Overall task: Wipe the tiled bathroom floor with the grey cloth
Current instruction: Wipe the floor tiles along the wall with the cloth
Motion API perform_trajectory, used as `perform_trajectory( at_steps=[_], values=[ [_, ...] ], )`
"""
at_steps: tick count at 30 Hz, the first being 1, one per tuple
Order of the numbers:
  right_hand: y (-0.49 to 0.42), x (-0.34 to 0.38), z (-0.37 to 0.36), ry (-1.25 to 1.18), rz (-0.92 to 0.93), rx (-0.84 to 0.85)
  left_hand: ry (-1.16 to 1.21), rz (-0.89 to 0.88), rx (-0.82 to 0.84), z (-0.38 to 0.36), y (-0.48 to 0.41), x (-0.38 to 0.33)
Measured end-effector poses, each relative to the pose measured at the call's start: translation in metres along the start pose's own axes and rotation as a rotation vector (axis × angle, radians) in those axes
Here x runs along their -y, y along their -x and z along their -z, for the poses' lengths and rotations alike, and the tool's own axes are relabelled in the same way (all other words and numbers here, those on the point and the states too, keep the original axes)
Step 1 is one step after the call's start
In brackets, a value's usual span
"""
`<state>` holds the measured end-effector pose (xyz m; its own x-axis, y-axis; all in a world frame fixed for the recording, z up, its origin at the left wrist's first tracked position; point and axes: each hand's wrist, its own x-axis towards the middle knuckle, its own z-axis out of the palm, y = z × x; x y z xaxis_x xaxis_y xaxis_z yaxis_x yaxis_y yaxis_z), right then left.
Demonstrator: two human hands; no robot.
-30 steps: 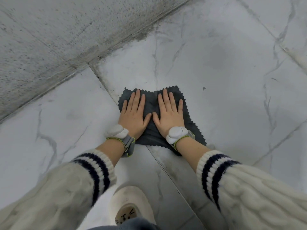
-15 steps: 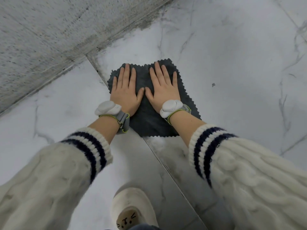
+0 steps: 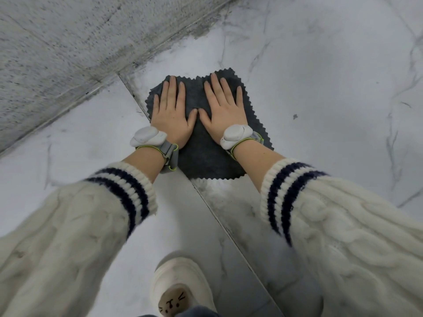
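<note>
Both palms flat on the cloth.
I see my left hand (image 3: 172, 115) and right hand (image 3: 225, 110) pressing, fingers straight, side by side on the grey cloth (image 3: 206, 154) spread on the tiled floor (image 3: 320, 92) near the wall (image 3: 68, 42).

Marbled tile floor (image 3: 320, 92) — grey cloth (image 3: 201, 156) spread flat on it, cream slipper (image 3: 180, 284) nearer

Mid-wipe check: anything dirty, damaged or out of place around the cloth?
A small dark speck lies on the floor right of the grey cloth. Dark grime runs along the wall base. Left hand and right hand press the cloth flat.
</note>
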<state>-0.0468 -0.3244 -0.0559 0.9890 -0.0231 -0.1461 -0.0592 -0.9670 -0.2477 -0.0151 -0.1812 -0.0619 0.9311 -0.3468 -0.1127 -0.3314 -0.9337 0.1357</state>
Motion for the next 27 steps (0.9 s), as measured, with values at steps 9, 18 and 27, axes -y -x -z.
perform_trajectory(
  at_steps=[9, 18, 27],
  values=[
    [0.029, -0.003, -0.006, -0.006, -0.046, -0.003, 0.006, 0.014, 0.022, -0.004, 0.017, -0.011],
    [0.066, -0.007, -0.009, -0.048, -0.083, 0.003, -0.002, -0.024, 0.067, -0.006, 0.046, -0.026],
    [0.116, -0.014, -0.011, -0.093, -0.137, -0.008, 0.02, -0.082, 0.117, -0.009, 0.084, -0.049]
  ],
)
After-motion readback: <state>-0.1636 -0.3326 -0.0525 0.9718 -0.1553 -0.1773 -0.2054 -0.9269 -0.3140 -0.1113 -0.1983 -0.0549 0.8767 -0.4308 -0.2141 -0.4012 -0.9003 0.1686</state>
